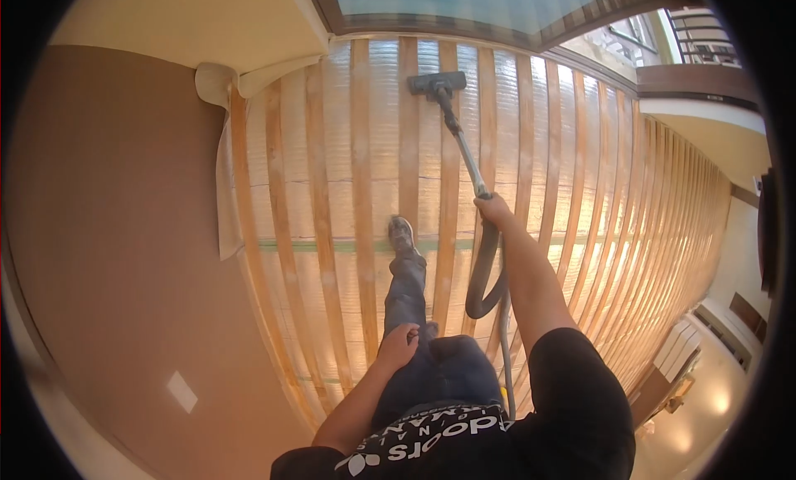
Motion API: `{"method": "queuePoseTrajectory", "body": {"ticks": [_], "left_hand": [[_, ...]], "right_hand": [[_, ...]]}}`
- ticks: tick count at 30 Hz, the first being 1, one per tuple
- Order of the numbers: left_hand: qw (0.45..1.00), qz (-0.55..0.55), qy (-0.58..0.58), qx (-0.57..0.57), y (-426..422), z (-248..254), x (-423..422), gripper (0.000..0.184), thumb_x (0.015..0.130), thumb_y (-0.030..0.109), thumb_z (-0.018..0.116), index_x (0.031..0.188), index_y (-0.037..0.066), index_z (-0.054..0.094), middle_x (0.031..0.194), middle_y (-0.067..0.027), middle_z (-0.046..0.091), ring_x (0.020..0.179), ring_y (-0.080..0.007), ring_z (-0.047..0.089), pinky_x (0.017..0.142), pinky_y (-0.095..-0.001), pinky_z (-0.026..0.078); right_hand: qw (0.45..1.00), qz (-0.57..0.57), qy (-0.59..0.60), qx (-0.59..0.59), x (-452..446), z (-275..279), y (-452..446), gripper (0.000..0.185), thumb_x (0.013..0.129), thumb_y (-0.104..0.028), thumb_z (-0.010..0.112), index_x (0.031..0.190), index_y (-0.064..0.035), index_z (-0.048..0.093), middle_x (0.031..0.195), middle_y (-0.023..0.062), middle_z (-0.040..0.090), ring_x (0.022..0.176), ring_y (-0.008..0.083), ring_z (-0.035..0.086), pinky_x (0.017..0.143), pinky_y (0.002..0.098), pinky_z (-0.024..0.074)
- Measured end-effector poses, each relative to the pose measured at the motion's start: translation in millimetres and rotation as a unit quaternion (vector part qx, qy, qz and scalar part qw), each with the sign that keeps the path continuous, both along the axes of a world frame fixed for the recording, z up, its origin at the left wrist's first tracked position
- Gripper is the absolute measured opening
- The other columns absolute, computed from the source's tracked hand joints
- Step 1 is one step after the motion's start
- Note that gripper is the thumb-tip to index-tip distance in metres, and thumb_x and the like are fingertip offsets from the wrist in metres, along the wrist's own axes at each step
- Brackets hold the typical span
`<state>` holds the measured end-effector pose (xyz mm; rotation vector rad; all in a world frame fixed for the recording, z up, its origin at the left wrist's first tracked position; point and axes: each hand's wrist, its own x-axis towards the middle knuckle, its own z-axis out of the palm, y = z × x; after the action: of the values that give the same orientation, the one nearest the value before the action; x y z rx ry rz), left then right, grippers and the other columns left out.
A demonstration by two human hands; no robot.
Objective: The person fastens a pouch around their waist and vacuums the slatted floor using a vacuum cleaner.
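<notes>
My right hand (493, 210) is wrapped round the handle end of a vacuum cleaner's metal tube (471, 161). The dark floor head (437, 84) rests at the far side on silvery foil (383, 148) and wooden battens (361, 148). From the handle a grey hose (479, 302) loops down and runs back beside my leg. My left hand (401, 345) is near my thigh, its fingers curled; whether anything is in it is too small to tell.
One shoe (401, 234) stands on the battens near a green strip (290, 245). A brown wall (124, 215) lies left, with loose sheeting (225, 173) at its edge. A glass door (464, 7) is ahead. Boxes (676, 351) stand at the right.
</notes>
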<state>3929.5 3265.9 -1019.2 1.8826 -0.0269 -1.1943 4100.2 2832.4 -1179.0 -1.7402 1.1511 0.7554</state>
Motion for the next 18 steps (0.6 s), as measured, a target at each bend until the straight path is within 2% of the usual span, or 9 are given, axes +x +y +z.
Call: {"method": "queuePoseTrajectory", "body": {"ticks": [1, 4, 7, 10, 11, 14, 18], "left_hand": [[1.0, -0.019, -0.002, 0.003, 0, 3, 1, 0.029, 0.095, 0.01, 0.07, 0.124, 0.004, 0.068, 0.114, -0.0164, 0.075, 0.106, -0.0309, 0.074, 0.095, -0.0407, 0.058], [0.995, -0.088, -0.025, 0.026, -1, 12, -2, 0.027, 0.095, 0.009, 0.068, 0.121, 0.004, 0.069, 0.113, -0.0169, 0.075, 0.106, -0.0319, 0.073, 0.095, -0.0411, 0.058], [0.982, -0.172, -0.069, 0.031, 10, 7, -16, 0.026, 0.094, 0.009, 0.068, 0.12, 0.004, 0.069, 0.111, -0.0159, 0.075, 0.107, -0.0326, 0.072, 0.097, -0.0425, 0.057], [0.982, -0.171, -0.075, 0.01, 22, -1, -45, 0.028, 0.094, 0.011, 0.069, 0.12, 0.004, 0.069, 0.112, -0.0156, 0.075, 0.107, -0.0342, 0.071, 0.098, -0.0438, 0.056], [0.978, -0.19, -0.08, 0.011, 26, -4, -56, 0.029, 0.093, 0.013, 0.07, 0.12, 0.004, 0.07, 0.114, -0.0155, 0.074, 0.11, -0.0353, 0.07, 0.1, -0.0448, 0.055], [0.945, -0.29, -0.149, 0.008, 33, -5, -86, 0.029, 0.092, 0.013, 0.07, 0.12, 0.002, 0.07, 0.111, -0.0155, 0.074, 0.111, -0.0353, 0.069, 0.101, -0.0441, 0.054], [0.906, -0.36, -0.222, 0.024, 12, 27, -104, 0.03, 0.091, 0.014, 0.073, 0.119, 0.004, 0.072, 0.112, -0.0153, 0.073, 0.112, -0.0357, 0.067, 0.101, -0.0453, 0.053]], "right_hand": [[1.0, 0.004, 0.02, 0.001, -27, -1, 0, 0.046, 0.092, -0.034, 0.075, 0.118, 0.0043, 0.067, 0.093, 0.0139, 0.072, 0.074, 0.025, 0.071, 0.07, 0.0433, 0.0616], [0.989, 0.097, -0.033, -0.106, -126, -20, 2, 0.053, 0.091, -0.033, 0.075, 0.128, 0.0033, 0.064, 0.097, 0.0151, 0.072, 0.077, 0.0258, 0.072, 0.072, 0.0426, 0.0619], [0.997, 0.043, 0.05, -0.05, -207, -2, 17, 0.06, 0.09, -0.034, 0.076, 0.137, 0.0006, 0.061, 0.104, 0.0187, 0.074, 0.082, 0.0291, 0.075, 0.072, 0.0428, 0.0621], [0.998, -0.037, 0.051, 0.003, -319, -24, 45, 0.058, 0.089, -0.033, 0.077, 0.134, -0.0003, 0.064, 0.104, 0.0201, 0.074, 0.084, 0.0287, 0.076, 0.071, 0.0428, 0.0619], [0.999, -0.019, 0.05, 0.009, -349, -19, 57, 0.053, 0.088, -0.032, 0.078, 0.126, 0.0027, 0.067, 0.101, 0.0189, 0.074, 0.082, 0.029, 0.075, 0.069, 0.0437, 0.0616], [0.995, 0.015, 0.097, -0.023, -423, 5, 98, 0.064, 0.084, -0.041, 0.08, 0.128, 0.0041, 0.069, 0.107, 0.0269, 0.077, 0.103, 0.0375, 0.076, 0.09, 0.0449, 0.0601], [0.982, -0.183, 0.015, 0.046, -511, 28, 147, 0.049, 0.087, -0.033, 0.081, 0.118, 0.0033, 0.068, 0.091, 0.0195, 0.074, 0.077, 0.0291, 0.075, 0.071, 0.0415, 0.0601]]}}
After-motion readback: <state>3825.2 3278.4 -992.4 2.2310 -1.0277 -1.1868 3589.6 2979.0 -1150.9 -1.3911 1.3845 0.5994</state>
